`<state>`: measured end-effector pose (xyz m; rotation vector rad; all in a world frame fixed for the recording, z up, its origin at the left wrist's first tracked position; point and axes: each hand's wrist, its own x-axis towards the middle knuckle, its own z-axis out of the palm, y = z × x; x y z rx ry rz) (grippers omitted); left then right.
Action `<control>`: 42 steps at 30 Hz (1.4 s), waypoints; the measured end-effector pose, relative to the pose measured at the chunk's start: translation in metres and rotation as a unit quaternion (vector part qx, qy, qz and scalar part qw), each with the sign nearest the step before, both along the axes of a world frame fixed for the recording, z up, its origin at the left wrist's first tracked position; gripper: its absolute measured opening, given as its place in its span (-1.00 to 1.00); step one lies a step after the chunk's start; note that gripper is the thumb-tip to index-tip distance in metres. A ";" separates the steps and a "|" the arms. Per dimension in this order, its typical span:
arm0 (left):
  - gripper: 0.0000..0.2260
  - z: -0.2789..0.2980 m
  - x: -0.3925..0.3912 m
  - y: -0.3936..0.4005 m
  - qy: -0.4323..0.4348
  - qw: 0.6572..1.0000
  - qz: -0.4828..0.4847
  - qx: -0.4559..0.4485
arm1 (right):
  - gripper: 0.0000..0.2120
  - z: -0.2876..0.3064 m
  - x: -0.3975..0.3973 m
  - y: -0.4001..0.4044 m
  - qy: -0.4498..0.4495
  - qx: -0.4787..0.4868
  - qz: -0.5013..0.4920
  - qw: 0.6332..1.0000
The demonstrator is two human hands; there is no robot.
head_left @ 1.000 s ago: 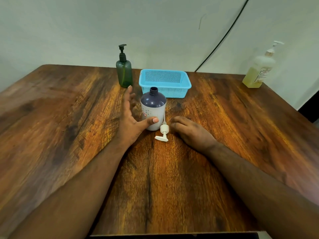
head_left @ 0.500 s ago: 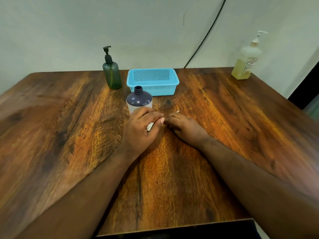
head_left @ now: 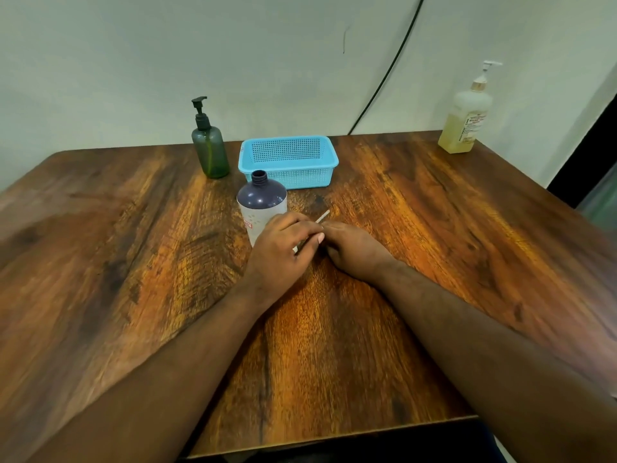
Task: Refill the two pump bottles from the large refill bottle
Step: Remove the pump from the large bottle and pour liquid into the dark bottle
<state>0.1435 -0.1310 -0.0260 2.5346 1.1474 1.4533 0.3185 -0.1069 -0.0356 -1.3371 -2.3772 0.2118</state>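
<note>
Spanning the view — wooden table; pale wall behind.

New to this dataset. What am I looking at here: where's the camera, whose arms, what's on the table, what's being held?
No machine here: a person works with bare hands, and the one camera sits on their head, looking forward and down.

On the wooden table stand a green pump bottle, a blue basket, an uncapped purple-topped bottle and, far right, a large refill bottle of yellowish liquid.

The left hand is closed over a white pump head, mostly hidden; its thin dip tube pokes out beyond the fingers. The right hand lies beside it, knuckles up; whether it grips anything cannot be told.
</note>
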 end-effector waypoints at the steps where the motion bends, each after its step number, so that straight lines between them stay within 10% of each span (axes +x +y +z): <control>1: -0.89 0.000 0.001 0.000 0.000 1.000 0.001 -0.007 | -0.67 0.000 0.000 0.000 -0.002 -0.003 -0.005 1.000; 18: -0.87 -0.005 0.006 0.005 -0.014 0.998 -0.005 -0.054 | -0.32 -0.009 -0.006 0.032 -0.079 -0.094 -0.025 0.992; 32: -0.89 -0.002 0.018 0.010 -0.008 0.998 -0.020 -0.062 | -0.52 -0.001 0.005 0.035 -0.074 -0.137 -0.061 0.986; 42: -0.54 0.040 0.100 0.082 0.202 0.944 0.058 -0.254 | -0.55 0.021 0.132 0.062 -0.091 -0.125 -0.187 0.970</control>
